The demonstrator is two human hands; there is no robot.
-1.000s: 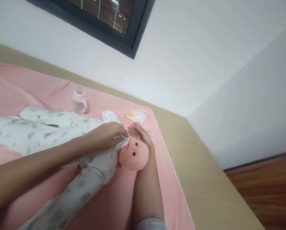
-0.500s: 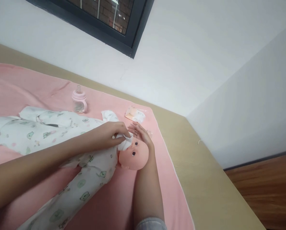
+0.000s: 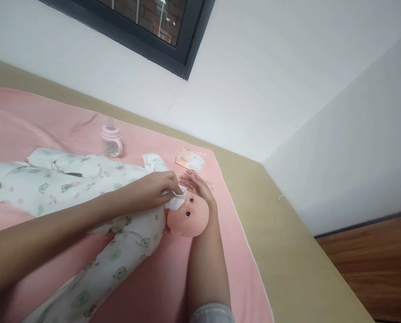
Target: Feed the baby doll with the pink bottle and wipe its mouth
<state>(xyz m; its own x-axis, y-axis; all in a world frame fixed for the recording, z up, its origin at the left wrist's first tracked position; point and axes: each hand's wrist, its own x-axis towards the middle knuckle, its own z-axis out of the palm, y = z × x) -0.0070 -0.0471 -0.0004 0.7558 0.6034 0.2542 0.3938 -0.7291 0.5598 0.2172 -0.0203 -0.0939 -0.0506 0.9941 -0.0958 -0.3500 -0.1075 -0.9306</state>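
Observation:
A baby doll (image 3: 190, 220) in a white printed sleepsuit (image 3: 86, 181) lies on its back, its head toward the right. My left hand (image 3: 162, 186) has its fingers closed on a small white wipe (image 3: 177, 200), pressed over the doll's mouth area. The wipe covers the lower face, while both eyes show above it. Around the far side of the doll's head curves my right hand (image 3: 198, 185), fingers stretched out and the wrist against the head. A small clear object (image 3: 211, 184), too faint to name, lies just beyond that hand.
A pink baby bottle (image 3: 111, 139) with a handle stands on the pink blanket (image 3: 220, 233). Near the blanket's far corner lies a small printed wipes packet (image 3: 189, 159). The wooden surface (image 3: 277, 242) borders the white wall (image 3: 247, 107), below a dark-framed window (image 3: 183, 45).

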